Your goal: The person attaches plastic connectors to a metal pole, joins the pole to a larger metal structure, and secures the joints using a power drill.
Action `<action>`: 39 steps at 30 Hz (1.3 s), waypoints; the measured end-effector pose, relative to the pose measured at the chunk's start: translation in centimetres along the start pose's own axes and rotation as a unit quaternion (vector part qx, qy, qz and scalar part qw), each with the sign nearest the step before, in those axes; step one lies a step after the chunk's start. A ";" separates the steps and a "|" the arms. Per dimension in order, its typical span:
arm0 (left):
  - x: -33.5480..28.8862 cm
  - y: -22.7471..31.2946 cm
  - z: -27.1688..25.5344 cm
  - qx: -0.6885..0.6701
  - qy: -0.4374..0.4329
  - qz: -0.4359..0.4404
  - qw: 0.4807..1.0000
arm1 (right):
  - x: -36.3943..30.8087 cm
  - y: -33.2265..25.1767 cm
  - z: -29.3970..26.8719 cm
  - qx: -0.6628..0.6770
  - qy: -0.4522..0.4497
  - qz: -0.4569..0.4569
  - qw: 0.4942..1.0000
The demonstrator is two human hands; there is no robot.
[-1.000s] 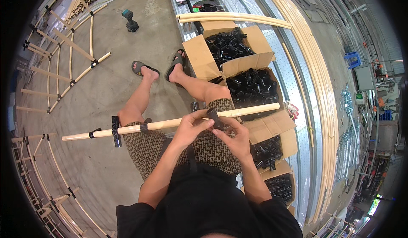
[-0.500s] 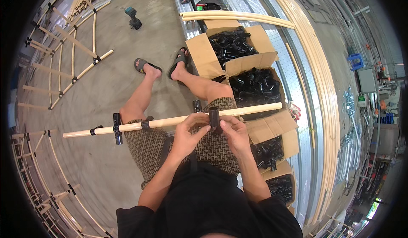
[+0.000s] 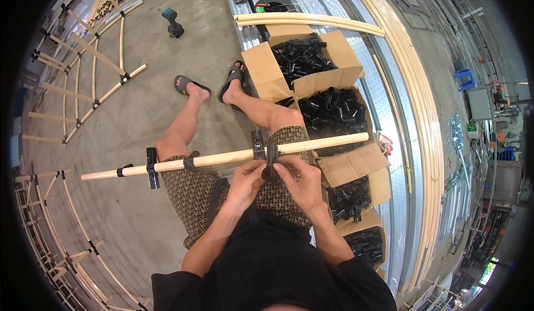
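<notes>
A long cream pipe (image 3: 222, 158) lies across my thighs, tilted slightly up toward the right. Around it near my knees sits a black pipe fitting (image 3: 271, 163), which hangs toward me. My left hand (image 3: 246, 184) pinches the fitting's lower end from the left. From the right, my right hand (image 3: 301, 182) grips the same end with thumb and fingers. Just left of it another black fitting (image 3: 257, 144) stands on the pipe. Farther left, the pipe carries a black tube joint (image 3: 152, 168) and smaller black clamps (image 3: 189, 161).
Cardboard boxes (image 3: 339, 163) of black fittings (image 3: 334, 113) line my right side. Beyond them, cream pipes (image 3: 423, 127) lie on metal profiles. A cordless drill (image 3: 173, 23) stands on the floor ahead. Assembled pipe frames (image 3: 95, 103) rest at the left.
My hands have shifted slightly left and toward me. The fitting between them has turned on the pipe, its end now lower. The neighbouring fitting shows more fully.
</notes>
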State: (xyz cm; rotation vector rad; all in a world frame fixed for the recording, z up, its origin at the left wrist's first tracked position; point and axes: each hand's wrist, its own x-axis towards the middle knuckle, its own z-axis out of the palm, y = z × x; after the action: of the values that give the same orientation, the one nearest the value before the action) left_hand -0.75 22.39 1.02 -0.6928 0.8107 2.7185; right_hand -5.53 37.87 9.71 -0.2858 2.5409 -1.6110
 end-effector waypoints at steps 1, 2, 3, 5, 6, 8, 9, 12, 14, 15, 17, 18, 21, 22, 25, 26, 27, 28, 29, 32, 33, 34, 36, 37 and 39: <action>0.0 -0.1 -0.1 0.016 -0.008 0.022 1.000 | 0.1 -0.3 -0.3 -0.031 -0.005 -0.014 0.999; 0.0 -0.2 -0.3 0.032 -0.016 0.043 0.998 | 0.2 -0.7 -0.5 -0.036 -0.009 -0.029 0.999; 0.0 -0.2 -0.5 0.048 -0.024 0.065 0.996 | 0.3 -1.0 -0.7 -0.041 -0.012 -0.044 0.998; -0.2 0.8 0.0 0.069 -0.046 0.085 0.993 | 0.5 -1.3 -1.0 -0.038 -0.019 -0.066 0.997; -0.2 1.2 0.1 0.079 -0.056 0.095 0.991 | 0.6 -1.4 -1.1 -0.031 -0.024 -0.073 0.997; -0.3 1.6 -0.4 0.092 -0.052 0.101 0.989 | 0.8 -1.5 -1.3 -0.038 -0.041 -0.108 0.993; -0.3 1.7 -0.5 0.098 -0.050 0.103 0.989 | 1.0 -1.5 -1.5 -0.054 -0.053 -0.136 0.988; -0.6 2.5 0.0 0.098 -0.058 0.127 0.985 | 1.5 -2.7 -2.1 0.009 -0.069 -0.130 0.989; -0.8 2.6 -0.3 0.082 -0.075 0.108 0.988 | 2.0 -2.9 -2.7 0.061 -0.093 -0.115 0.987; -0.9 2.5 -0.4 0.074 -0.083 0.098 0.989 | 2.3 -3.0 -2.8 0.045 -0.106 -0.129 0.985; -1.2 2.6 -0.1 0.055 -0.104 0.092 0.989 | 2.7 -3.1 -2.8 0.014 -0.130 -0.155 0.979; -1.3 2.7 0.0 0.046 -0.114 0.089 0.988 | 2.8 -2.6 -2.9 0.016 -0.132 -0.152 0.979; -1.5 3.0 0.2 0.022 -0.137 0.076 0.987 | 3.1 -1.6 -3.1 0.030 -0.137 -0.149 0.979; -1.5 3.1 0.2 0.016 -0.139 0.075 0.987 | 3.2 -1.7 -3.1 0.037 -0.137 -0.153 0.978; -1.5 3.1 0.1 0.004 -0.144 0.072 0.987 | 3.3 -3.1 -2.9 0.045 -0.149 -0.144 0.977; -1.5 3.1 0.0 0.005 -0.148 0.073 0.986 | 3.3 -3.4 -2.8 0.045 -0.155 -0.136 0.977; -1.5 3.1 0.0 0.006 -0.151 0.073 0.986 | 3.2 -3.0 -2.8 0.051 -0.159 -0.140 0.976; -1.5 3.2 0.2 0.007 -0.144 0.072 0.987 | 3.2 -2.2 -2.6 0.056 -0.163 -0.143 0.975; -1.7 3.3 0.4 0.008 -0.138 0.071 0.988 | 3.1 -1.7 -2.6 0.062 -0.167 -0.147 0.973; -1.6 2.8 -0.2 0.004 -0.128 0.065 0.990 | 3.2 -1.3 -3.2 0.075 -0.188 -0.133 0.970; -1.5 2.7 -0.4 0.002 -0.126 0.062 0.990 | 3.3 -1.7 -3.3 0.072 -0.193 -0.134 0.969; -1.5 2.6 -0.4 0.002 -0.123 0.062 0.990 | 3.4 -2.4 -3.4 0.068 -0.197 -0.135 0.969; -1.6 2.4 -0.4 0.001 -0.119 0.063 0.991 | 3.3 -2.7 -3.2 0.066 -0.196 -0.130 0.970; -1.6 2.5 -0.3 -0.005 -0.117 0.057 0.992 | 3.2 -2.5 -2.8 0.068 -0.189 -0.125 0.972; -1.7 2.7 0.0 -0.016 -0.113 0.045 0.992 | 3.0 -2.0 -2.7 0.092 -0.193 -0.096 0.972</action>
State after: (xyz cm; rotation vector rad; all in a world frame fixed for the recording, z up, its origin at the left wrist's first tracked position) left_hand -0.19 20.03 3.15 -0.3531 0.7619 2.8293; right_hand -8.82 38.75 12.64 -0.7636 2.1115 -1.6479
